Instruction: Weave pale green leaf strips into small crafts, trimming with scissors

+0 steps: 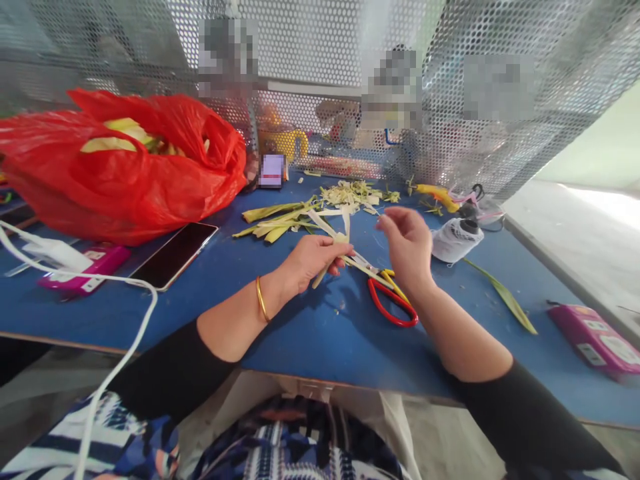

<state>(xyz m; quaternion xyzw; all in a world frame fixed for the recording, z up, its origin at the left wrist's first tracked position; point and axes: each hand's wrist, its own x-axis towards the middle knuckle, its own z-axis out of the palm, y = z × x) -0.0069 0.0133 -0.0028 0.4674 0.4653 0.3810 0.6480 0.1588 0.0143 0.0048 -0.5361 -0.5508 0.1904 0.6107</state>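
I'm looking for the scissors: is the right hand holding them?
No: the red-handled scissors lie on the blue table below the right hand, whose raised fingers pinch nothing I can make out.

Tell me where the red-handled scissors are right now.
In the head view, the red-handled scissors lie on the blue table, centre-right, just below and between both hands.

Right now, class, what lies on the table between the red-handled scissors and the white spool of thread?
In the head view, the right hand is raised between the red-handled scissors and the white spool of thread; the blue table there looks bare.
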